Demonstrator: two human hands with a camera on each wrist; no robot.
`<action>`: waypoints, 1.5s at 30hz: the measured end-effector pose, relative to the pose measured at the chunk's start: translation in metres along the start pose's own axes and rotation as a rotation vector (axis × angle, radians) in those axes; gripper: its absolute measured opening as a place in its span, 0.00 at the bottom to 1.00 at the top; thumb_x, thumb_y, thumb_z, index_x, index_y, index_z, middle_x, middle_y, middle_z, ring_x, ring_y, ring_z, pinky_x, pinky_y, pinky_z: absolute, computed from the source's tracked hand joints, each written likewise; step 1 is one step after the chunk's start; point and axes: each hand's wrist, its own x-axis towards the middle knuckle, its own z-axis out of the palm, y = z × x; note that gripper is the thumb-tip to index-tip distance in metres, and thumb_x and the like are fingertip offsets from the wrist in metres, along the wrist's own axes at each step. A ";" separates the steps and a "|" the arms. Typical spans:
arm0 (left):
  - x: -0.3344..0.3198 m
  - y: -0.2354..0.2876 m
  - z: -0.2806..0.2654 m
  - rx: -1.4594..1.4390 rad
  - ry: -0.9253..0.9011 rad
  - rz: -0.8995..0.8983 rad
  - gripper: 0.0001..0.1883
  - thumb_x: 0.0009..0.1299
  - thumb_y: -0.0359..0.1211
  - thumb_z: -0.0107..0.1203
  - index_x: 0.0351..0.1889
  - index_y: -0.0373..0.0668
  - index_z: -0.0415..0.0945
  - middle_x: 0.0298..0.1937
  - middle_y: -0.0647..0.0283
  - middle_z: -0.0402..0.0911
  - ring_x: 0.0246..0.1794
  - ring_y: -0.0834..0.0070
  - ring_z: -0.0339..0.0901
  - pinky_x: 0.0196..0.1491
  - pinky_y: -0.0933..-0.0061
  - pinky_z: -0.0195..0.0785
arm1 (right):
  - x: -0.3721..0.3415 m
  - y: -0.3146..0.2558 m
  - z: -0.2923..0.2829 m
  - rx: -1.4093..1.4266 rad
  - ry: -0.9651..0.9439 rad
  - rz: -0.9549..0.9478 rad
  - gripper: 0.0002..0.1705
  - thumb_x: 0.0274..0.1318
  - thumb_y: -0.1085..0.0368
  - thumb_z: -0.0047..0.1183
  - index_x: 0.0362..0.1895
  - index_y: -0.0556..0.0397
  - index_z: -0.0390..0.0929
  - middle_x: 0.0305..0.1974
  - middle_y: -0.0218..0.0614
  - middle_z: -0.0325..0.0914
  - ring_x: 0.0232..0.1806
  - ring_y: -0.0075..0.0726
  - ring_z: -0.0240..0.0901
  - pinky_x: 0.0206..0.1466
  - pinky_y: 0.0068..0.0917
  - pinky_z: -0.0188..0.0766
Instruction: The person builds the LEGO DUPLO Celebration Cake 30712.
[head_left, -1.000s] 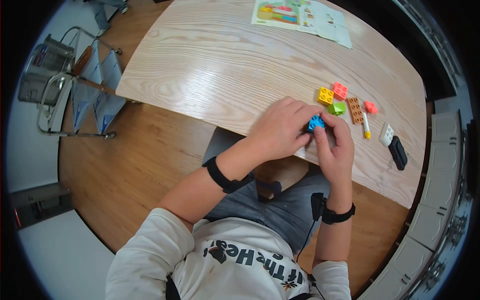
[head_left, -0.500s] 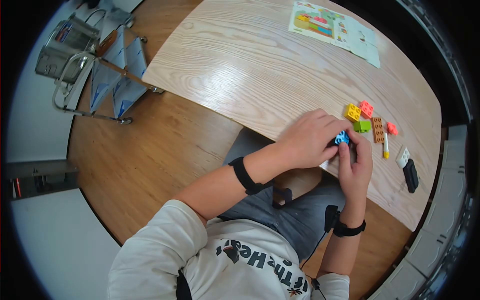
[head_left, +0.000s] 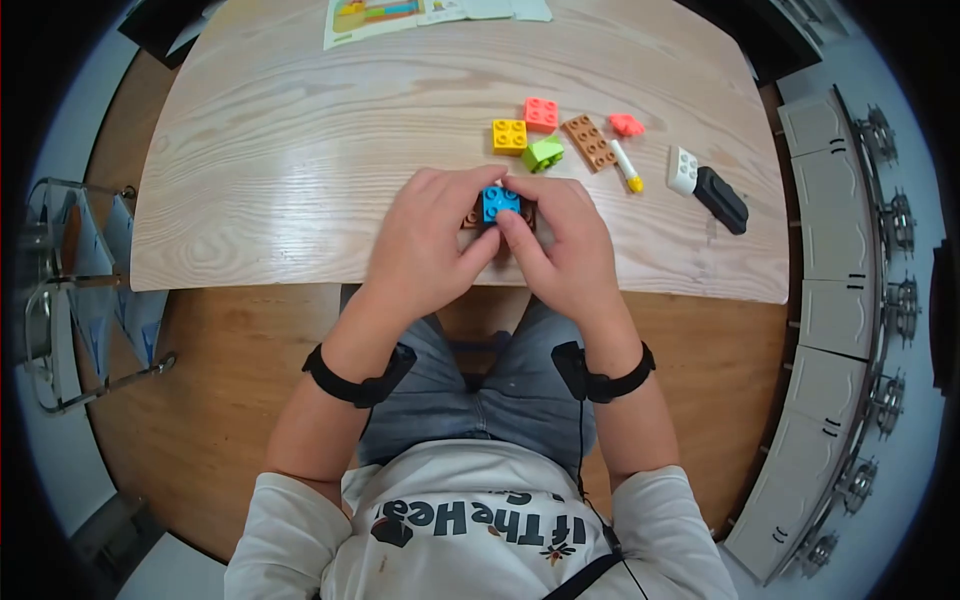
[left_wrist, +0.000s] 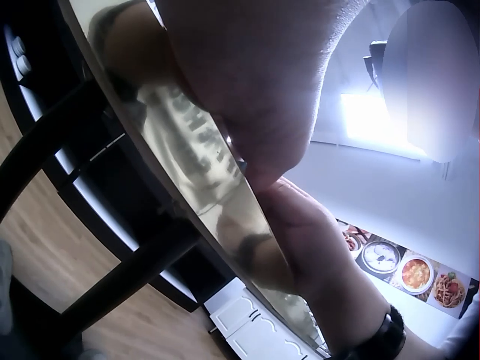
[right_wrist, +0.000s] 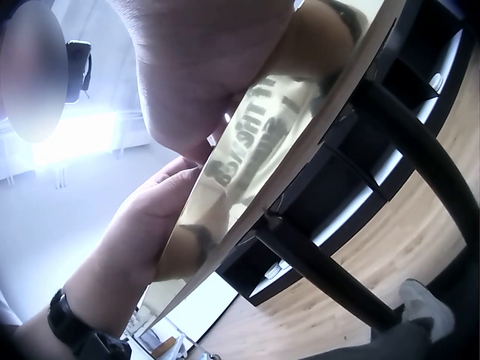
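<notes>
A blue toy brick (head_left: 501, 205) sits studs up on a brown studded piece (head_left: 470, 217) near the table's front edge. My left hand (head_left: 425, 235) curls round the left side, its index finger behind the blue brick and its thumb in front. From the other side my right hand (head_left: 565, 235) grips it, thumb tip pressed at the blue brick's front corner. The fingers cover most of the brown piece. In the left wrist view the left hand (left_wrist: 240, 82) hides the bricks, and in the right wrist view the right hand (right_wrist: 206, 67) does likewise.
Beyond the hands lie a yellow brick (head_left: 508, 136), a coral brick (head_left: 541, 114), a green piece (head_left: 543, 154) and a brown plate (head_left: 590, 143). Further right are a small coral piece (head_left: 627, 125), a white stick (head_left: 624, 160), a white brick (head_left: 683, 170), a black object (head_left: 720, 200). An instruction sheet (head_left: 430, 20) lies at the back.
The head view has turned, so the table now faces straight on and the hands appear near the middle. Both hands stay round the blue brick; the brown piece under it now shows.
</notes>
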 end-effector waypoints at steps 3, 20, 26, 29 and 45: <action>-0.002 -0.002 -0.001 0.007 0.003 -0.005 0.31 0.65 0.29 0.71 0.68 0.43 0.80 0.54 0.56 0.87 0.52 0.53 0.81 0.57 0.56 0.76 | -0.001 -0.005 0.002 -0.002 0.003 0.049 0.16 0.63 0.64 0.68 0.53 0.54 0.85 0.41 0.41 0.85 0.43 0.51 0.79 0.51 0.44 0.76; -0.003 0.000 -0.004 0.029 0.007 -0.012 0.29 0.67 0.33 0.72 0.67 0.44 0.80 0.49 0.57 0.87 0.51 0.54 0.80 0.57 0.54 0.74 | 0.006 0.005 -0.018 0.016 0.058 0.414 0.14 0.70 0.69 0.64 0.56 0.60 0.84 0.48 0.39 0.84 0.41 0.30 0.82 0.41 0.25 0.80; -0.003 -0.004 -0.001 0.001 0.031 0.006 0.28 0.67 0.35 0.73 0.65 0.45 0.81 0.50 0.57 0.86 0.51 0.54 0.80 0.57 0.54 0.74 | 0.029 0.001 -0.013 0.110 -0.134 0.308 0.18 0.70 0.73 0.61 0.62 0.58 0.84 0.55 0.45 0.86 0.42 0.30 0.82 0.42 0.27 0.81; -0.003 -0.005 -0.001 -0.015 0.012 -0.010 0.28 0.67 0.36 0.73 0.65 0.45 0.80 0.52 0.57 0.86 0.52 0.54 0.80 0.58 0.54 0.74 | 0.044 0.014 -0.012 -0.109 -0.035 0.239 0.22 0.69 0.74 0.61 0.66 0.57 0.82 0.57 0.46 0.85 0.43 0.31 0.81 0.43 0.27 0.80; -0.002 -0.005 0.000 -0.026 -0.024 -0.081 0.26 0.66 0.38 0.73 0.61 0.46 0.78 0.50 0.60 0.86 0.54 0.54 0.80 0.58 0.52 0.73 | 0.044 0.021 -0.010 -0.141 -0.092 0.340 0.16 0.70 0.73 0.63 0.60 0.54 0.83 0.49 0.40 0.80 0.42 0.34 0.80 0.48 0.27 0.81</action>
